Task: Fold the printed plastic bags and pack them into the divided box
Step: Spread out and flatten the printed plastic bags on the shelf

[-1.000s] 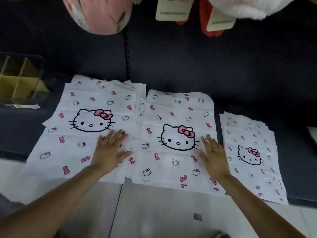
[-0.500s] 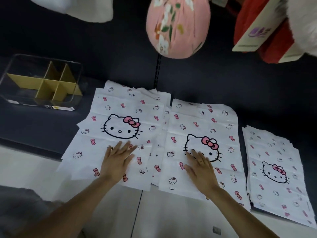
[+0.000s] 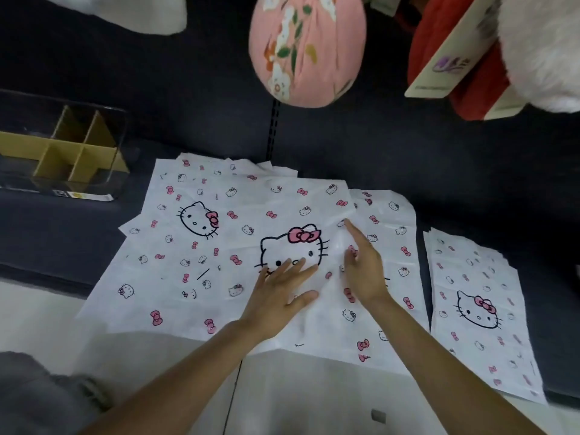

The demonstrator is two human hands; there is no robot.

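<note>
No words or numbers can be read anywhere. The bags carry only printed cat faces and pink bows, with no lettering. The box has a small label on its front edge and a hanging card bears a purple mark, both too blurred to read.

A pink floral-printed round cushion hangs at top centre. Right of the cushion, a cream card tag lies across a red item, beside white plush fur. Left of the cushion, another white soft item shows against dark fabric.
</note>
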